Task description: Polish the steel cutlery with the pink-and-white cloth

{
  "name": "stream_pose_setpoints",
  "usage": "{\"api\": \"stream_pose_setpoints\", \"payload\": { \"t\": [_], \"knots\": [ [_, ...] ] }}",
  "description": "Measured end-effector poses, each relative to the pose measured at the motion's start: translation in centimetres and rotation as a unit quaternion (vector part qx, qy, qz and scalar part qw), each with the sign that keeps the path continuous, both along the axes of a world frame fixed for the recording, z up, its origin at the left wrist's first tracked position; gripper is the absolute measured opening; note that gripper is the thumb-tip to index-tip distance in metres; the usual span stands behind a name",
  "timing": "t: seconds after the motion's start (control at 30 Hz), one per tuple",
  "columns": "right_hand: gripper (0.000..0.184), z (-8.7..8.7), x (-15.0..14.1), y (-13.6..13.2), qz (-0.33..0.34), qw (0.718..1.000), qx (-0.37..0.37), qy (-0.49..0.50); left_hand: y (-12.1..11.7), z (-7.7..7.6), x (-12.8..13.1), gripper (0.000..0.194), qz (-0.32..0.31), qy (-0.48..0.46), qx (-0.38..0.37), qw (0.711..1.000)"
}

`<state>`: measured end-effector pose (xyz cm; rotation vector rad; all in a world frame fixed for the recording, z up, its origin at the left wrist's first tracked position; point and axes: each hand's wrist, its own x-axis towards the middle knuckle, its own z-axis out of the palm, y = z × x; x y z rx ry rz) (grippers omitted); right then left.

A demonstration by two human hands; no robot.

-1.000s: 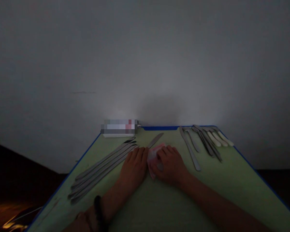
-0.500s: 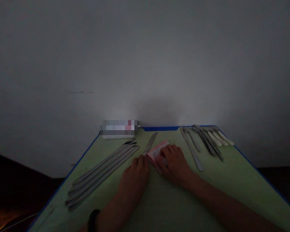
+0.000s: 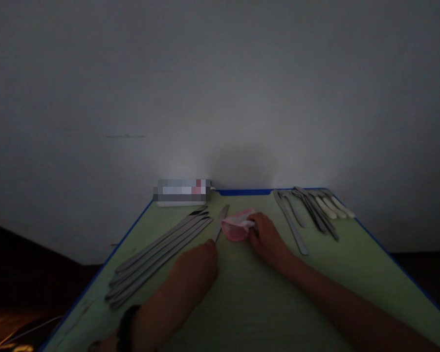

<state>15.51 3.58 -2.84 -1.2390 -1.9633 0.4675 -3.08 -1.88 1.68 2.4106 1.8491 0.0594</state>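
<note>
A metal table knife lies slantwise just below the frame's center, its lower end clasped in the left hand. It looks stiff, fairly light and probably slick, best gripped by the handle, which the fingers hide. Just right of it, a pink-and-white cloth, seemingly soft and limp, is pinched at its right edge by the right hand. Further out, more knives fan across the lower left; mixed cutlery sits at center right.
</note>
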Motion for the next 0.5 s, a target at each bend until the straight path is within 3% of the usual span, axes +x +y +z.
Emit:
{"api": "stream_pose_setpoints", "payload": {
  "t": [0.13, 0.27, 0.33, 0.4, 0.5],
  "knots": [
    [0.018, 0.5, 0.4, 0.2, -0.033, 0.979, -0.062, 0.192, -0.6, 0.4, 0.7, 0.034, -0.006, 0.097, -0.042, 0.994],
    [0.023, 0.8, 0.9, 0.3, -0.075, 0.942, -0.109, 0.309, -0.3, 0.3, 0.7, 0.032, -0.008, 0.069, -0.039, 0.997],
    [0.023, 0.8, 1.3, 0.5, -0.109, 0.925, -0.119, 0.343, 0.3, 0.0, 0.7, 0.024, -0.017, -0.012, -0.047, 0.999],
    [0.022, 0.8, 1.5, 0.8, -0.131, 0.912, -0.129, 0.367, 1.0, -0.4, 0.9, 0.020, -0.023, -0.153, -0.090, 0.984],
    [0.016, 0.8, 1.7, 1.2, -0.150, 0.889, -0.148, 0.406, 1.8, -1.4, 1.6, 0.023, 0.028, -0.386, -0.198, 0.901]
  ]
}}
